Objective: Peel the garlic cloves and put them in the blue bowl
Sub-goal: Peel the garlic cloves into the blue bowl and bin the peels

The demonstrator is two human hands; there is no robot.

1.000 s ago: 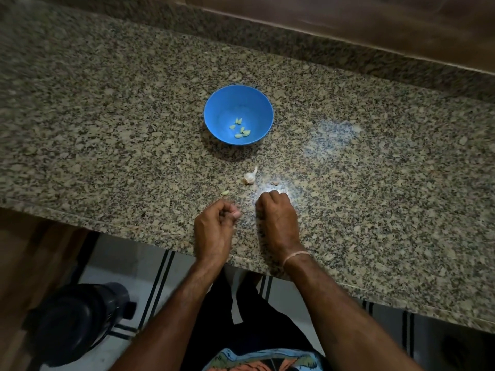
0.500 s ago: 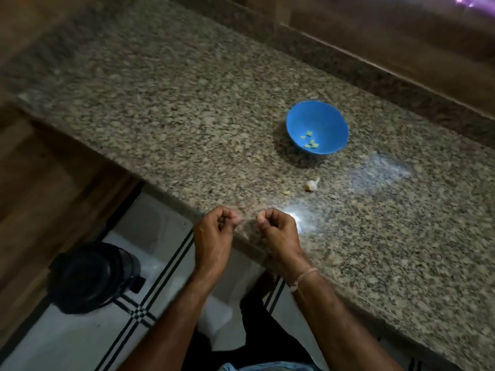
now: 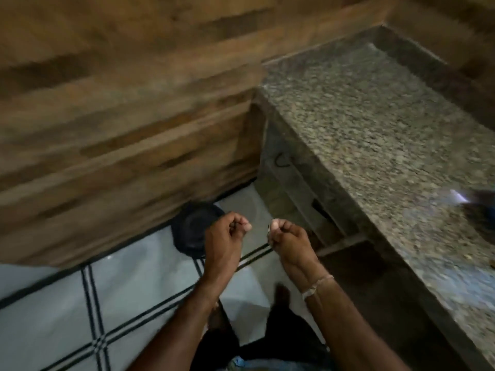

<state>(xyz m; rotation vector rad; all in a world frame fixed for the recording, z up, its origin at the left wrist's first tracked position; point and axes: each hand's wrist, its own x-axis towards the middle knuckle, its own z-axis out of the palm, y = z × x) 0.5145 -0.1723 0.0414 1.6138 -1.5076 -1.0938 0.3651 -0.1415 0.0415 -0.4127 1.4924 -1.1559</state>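
Two hands, both hanging over the floor (image 3: 53,317), clear of the counter (image 3: 375,129).

- Left hand (image 3: 225,236): curling into a loose fist, thumb pressing against the forefinger. I cannot tell whether it is holding anything.
- Right hand (image 3: 290,238): curling likewise, thumb meeting the fingertips, with a thread band (image 3: 317,285) sitting on the wrist. What it is holding, if anything, is too small to tell.
- The hands are staying apart, with a gap of pale tile showing between them.
- Counter: speckled granite running up the right side. Its near edge is passing just right of the right hand, and its left end is butting against the wood wall (image 3: 120,116).
- Blue shape (image 3: 482,210): blurred, lying on the counter at the right border of the view, well apart from both hands. It may be the bowl, but I cannot tell.
- Black round object (image 3: 191,226): standing on the floor by the foot of the wall, partly hiding behind the left hand.
- Floor: pale tiles with dark double lines, lying open to the left and below the hands. Wall and counter are closing in above and to the right.
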